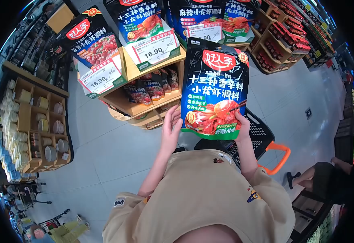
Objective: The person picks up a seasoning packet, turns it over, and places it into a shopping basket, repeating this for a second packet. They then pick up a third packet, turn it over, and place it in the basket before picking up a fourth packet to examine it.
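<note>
Subject item is a seasoning packet (215, 87), held upright in front of the wooden stand (128, 67), overlapping its right part. Its front bears the brand 好人家 on a red badge, then 十三种香辛料小龙虾调料 (thirteen-spice crayfish seasoning), three ticked green lines, and 盱眙风味 near the green base; the remaining small print is illegible. The right hand (243, 126) is closed on the packet's lower right edge, thumb on the front face. The left hand (171, 126) is partly open, fingers extended at the opposite edge; whether it bears any weight cannot be told. On top of the stand, at its left, is a packet also branded 好人家 (90, 38), with a price card (100, 77) reading 16.90. Mid-stand, a packet marked 十三种香辛料 (138, 18) has a second card (154, 48), likewise 16.90. Towards the stand's right is a packet lettered 麻辣小龙虾调料 (197, 12); its card (203, 32) is partly covered, with .90 legible. More packets (152, 85) stand on the shelf inside the stand, lettering too small to read. A black basket (258, 131) with an orange handle (284, 156) is nearer the wearer than the stand, to its right. A crockery rack (23, 115) occupies the floor left of the stand; shelves of red-topped jars (282, 40) lie to its right.
</note>
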A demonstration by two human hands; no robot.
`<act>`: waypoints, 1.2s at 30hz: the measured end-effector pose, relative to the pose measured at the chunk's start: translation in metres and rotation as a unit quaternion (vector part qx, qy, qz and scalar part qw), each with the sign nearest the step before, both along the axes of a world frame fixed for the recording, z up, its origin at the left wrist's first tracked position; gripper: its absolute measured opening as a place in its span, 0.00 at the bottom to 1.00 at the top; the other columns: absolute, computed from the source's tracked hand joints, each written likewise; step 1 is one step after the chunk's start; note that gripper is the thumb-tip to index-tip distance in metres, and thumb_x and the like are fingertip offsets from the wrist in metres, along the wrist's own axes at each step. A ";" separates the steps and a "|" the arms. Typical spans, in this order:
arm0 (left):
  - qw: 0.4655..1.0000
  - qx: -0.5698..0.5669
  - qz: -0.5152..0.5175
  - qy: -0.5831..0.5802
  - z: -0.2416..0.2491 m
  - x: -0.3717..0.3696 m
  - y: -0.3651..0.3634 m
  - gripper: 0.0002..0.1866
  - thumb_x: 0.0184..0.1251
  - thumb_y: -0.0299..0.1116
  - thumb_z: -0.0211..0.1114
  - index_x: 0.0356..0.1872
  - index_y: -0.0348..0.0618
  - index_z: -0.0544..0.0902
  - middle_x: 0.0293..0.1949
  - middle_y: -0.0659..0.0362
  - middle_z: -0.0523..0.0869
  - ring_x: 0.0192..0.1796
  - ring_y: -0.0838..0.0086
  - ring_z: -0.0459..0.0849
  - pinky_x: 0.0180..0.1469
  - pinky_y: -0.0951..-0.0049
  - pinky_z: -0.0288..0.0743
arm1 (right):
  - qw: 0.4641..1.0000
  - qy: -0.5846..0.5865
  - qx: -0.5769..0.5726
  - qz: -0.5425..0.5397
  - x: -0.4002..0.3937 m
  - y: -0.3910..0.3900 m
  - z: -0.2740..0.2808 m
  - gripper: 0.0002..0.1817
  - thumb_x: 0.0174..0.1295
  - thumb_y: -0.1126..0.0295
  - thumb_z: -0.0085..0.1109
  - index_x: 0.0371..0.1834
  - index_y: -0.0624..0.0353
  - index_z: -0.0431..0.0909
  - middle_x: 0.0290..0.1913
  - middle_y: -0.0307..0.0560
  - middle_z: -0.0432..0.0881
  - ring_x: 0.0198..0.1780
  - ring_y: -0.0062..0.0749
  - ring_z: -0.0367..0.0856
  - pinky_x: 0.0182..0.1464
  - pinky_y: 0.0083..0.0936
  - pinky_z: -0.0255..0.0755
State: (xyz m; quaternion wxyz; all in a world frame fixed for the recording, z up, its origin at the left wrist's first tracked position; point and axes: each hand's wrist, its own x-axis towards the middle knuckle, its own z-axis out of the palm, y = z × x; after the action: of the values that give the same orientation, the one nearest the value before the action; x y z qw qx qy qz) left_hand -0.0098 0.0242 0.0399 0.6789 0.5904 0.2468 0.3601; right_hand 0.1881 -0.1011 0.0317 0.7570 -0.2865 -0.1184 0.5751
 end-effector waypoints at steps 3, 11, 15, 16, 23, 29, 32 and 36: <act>0.998 -0.053 0.000 -0.038 0.010 -0.002 0.002 0.20 0.60 0.29 0.47 0.53 0.35 0.60 0.45 0.55 0.72 0.47 0.78 0.70 0.51 0.78 0.62 | 0.999 -0.015 -0.024 0.035 0.002 -0.002 -0.014 0.22 0.58 0.65 0.36 0.54 0.64 0.57 0.52 0.53 0.66 0.51 0.40 0.68 0.53 0.36 0.62; 0.982 -0.172 0.062 -0.041 -0.010 -0.011 0.012 0.13 0.63 0.35 0.46 0.37 0.36 0.73 0.32 0.62 0.79 0.32 0.84 0.76 0.36 0.85 0.69 | 0.979 -0.025 -0.119 0.163 -0.023 0.013 -0.009 0.21 0.56 0.67 0.43 0.53 0.64 0.59 0.50 0.51 0.68 0.49 0.36 0.70 0.52 0.29 0.63; 0.975 -0.180 0.110 -0.063 -0.015 -0.019 0.018 0.13 0.63 0.35 0.46 0.37 0.35 0.73 0.33 0.60 0.79 0.32 0.84 0.77 0.35 0.84 0.69 | 0.961 -0.028 -0.165 0.221 -0.026 0.031 0.001 0.21 0.55 0.68 0.46 0.52 0.64 0.60 0.48 0.49 0.70 0.48 0.31 0.71 0.50 0.27 0.65; 0.979 -0.157 0.115 -0.066 -0.014 -0.022 0.022 0.13 0.63 0.35 0.46 0.37 0.35 0.73 0.32 0.60 0.79 0.32 0.84 0.77 0.35 0.84 0.69 | 0.955 -0.132 -0.165 0.206 -0.027 0.038 0.009 0.21 0.55 0.69 0.49 0.51 0.64 0.61 0.47 0.48 0.71 0.47 0.28 0.71 0.49 0.25 0.65; 0.986 -0.014 0.113 -0.118 0.038 -0.027 0.066 0.12 0.63 0.34 0.46 0.33 0.34 0.74 0.30 0.61 0.79 0.31 0.86 0.75 0.34 0.85 0.69 | 0.825 -0.536 -0.085 0.159 -0.016 0.104 0.077 0.13 0.53 0.66 0.52 0.31 0.69 0.73 0.28 0.41 0.78 0.30 0.17 0.73 0.34 0.17 0.67; 0.913 0.319 0.217 0.136 0.107 -0.039 0.131 0.13 0.60 0.34 0.49 0.27 0.32 0.73 0.23 0.53 0.76 0.24 0.72 0.73 0.29 0.74 0.63 | 0.754 -0.657 0.004 0.015 0.000 0.174 0.121 0.16 0.52 0.62 0.52 0.18 0.66 0.73 0.13 0.39 0.71 0.18 0.17 0.68 0.22 0.18 0.62; 0.860 0.396 0.241 0.213 0.156 -0.036 0.146 0.13 0.58 0.34 0.52 0.25 0.30 0.72 0.18 0.49 0.75 0.19 0.63 0.72 0.24 0.71 0.62 | 0.667 -0.742 0.005 -0.061 0.008 0.212 0.155 0.14 0.49 0.63 0.55 0.24 0.67 0.76 0.15 0.48 0.75 0.18 0.28 0.74 0.23 0.25 0.64; 0.913 0.316 0.229 0.123 0.181 -0.024 0.196 0.13 0.58 0.33 0.52 0.22 0.32 0.71 0.16 0.53 0.76 0.20 0.74 0.80 0.18 0.81 0.65 | 0.683 -0.726 -0.012 -0.078 0.011 0.255 0.196 0.13 0.50 0.66 0.55 0.25 0.70 0.75 0.16 0.47 0.76 0.19 0.26 0.76 0.21 0.21 0.67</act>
State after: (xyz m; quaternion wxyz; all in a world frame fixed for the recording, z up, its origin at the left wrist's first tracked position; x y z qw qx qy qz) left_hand -0.0336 0.2201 0.2204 0.3202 0.7411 0.3299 0.4893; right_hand 0.1987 0.1540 0.2275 0.4726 -0.6319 -0.6009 0.1275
